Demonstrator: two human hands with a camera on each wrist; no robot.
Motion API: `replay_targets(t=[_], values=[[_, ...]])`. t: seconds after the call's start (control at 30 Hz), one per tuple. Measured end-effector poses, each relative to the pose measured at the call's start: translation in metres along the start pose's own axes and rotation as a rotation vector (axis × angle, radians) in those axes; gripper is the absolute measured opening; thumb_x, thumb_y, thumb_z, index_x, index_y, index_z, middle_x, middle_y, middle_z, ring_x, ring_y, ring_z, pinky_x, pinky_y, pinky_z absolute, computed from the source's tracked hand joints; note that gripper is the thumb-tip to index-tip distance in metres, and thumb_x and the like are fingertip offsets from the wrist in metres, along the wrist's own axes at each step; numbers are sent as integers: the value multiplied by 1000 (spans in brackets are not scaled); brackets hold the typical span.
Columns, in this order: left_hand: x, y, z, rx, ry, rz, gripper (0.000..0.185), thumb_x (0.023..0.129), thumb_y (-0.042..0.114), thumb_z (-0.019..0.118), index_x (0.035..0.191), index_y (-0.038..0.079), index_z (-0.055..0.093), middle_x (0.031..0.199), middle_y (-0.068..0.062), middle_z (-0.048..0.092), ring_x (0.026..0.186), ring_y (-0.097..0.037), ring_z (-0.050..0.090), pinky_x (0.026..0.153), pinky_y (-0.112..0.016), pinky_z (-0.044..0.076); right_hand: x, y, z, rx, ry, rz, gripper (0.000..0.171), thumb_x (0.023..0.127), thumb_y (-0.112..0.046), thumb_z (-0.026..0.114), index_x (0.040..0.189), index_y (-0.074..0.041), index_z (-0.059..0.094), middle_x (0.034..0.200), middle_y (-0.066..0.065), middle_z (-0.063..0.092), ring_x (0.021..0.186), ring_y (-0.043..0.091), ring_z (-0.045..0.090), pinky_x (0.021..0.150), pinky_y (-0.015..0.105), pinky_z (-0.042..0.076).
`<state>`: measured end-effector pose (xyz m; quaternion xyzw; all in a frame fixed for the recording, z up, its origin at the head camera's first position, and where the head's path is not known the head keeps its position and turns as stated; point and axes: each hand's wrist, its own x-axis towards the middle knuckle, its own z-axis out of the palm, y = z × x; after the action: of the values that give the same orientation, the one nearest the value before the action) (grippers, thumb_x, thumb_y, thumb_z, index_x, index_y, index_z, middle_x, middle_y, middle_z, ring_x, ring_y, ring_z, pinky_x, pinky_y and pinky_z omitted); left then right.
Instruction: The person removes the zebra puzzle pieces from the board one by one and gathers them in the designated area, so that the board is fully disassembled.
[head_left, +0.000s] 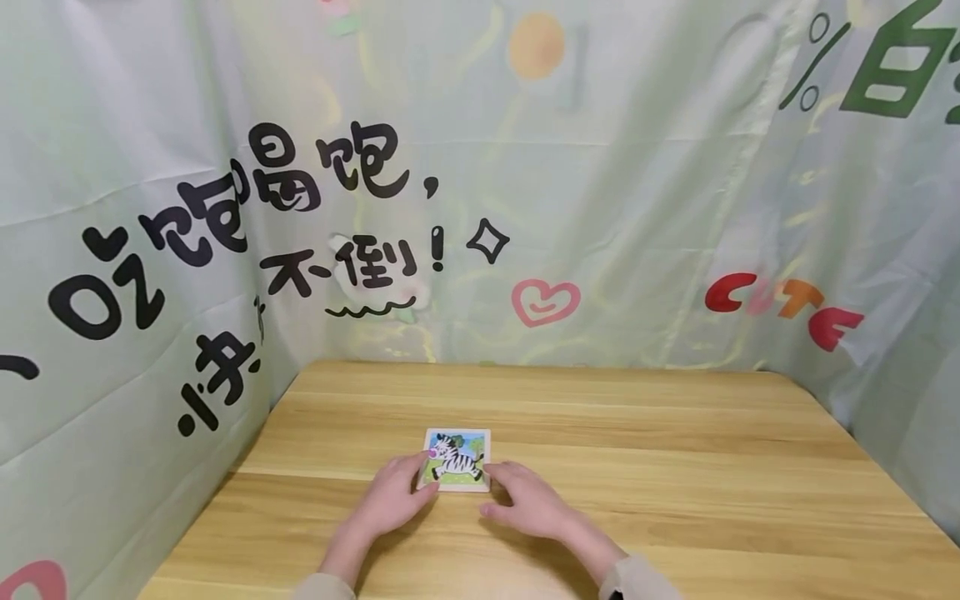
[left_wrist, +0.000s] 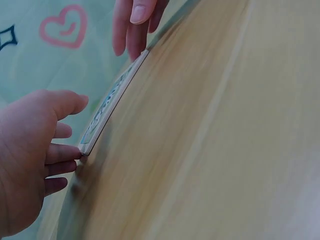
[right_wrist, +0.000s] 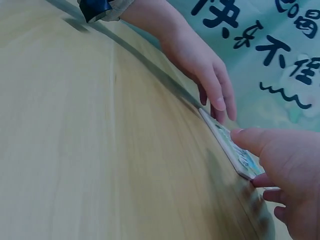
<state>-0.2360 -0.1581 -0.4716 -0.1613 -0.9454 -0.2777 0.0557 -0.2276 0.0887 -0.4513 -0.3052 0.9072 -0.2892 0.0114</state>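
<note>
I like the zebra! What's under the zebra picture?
The zebra puzzle lies flat on the wooden table. The left hand and right hand touch its near corners. Anything hidden beneath it cannot be seen.

Zebra puzzle (head_left: 456, 458) near corners hidden under both hands' fingertips (head view); wrist views blurred, picture unreadable, right hand (right_wrist: 287, 172) cut off.

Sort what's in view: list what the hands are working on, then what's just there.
In hand:
zebra puzzle board
left hand, fingers at the board's left edge
right hand, fingers at its right edge

Just there:
wooden table
printed fabric backdrop
</note>
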Motion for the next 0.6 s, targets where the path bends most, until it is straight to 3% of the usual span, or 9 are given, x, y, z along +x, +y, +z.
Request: replay_targets(t=[0.2,0.6], values=[[5,22,11,9,-54,79,58,88,37,59,132,0,48,126,-17,54,117,-34,47,100,-51,34,-23,17,-13,16,9,11,60,86,-36,63,129,4,49,129,22,50,120,38,45,99,54,34],[8,58,32,61,-111,174,60,88,42,57,134,5,48,130,-9,54,119,-28,47,101,-47,34,-68,32,-32,52,63,77,62,86,-37,63,129,5,48,128,25,49,119,42,43,97,58,34]])
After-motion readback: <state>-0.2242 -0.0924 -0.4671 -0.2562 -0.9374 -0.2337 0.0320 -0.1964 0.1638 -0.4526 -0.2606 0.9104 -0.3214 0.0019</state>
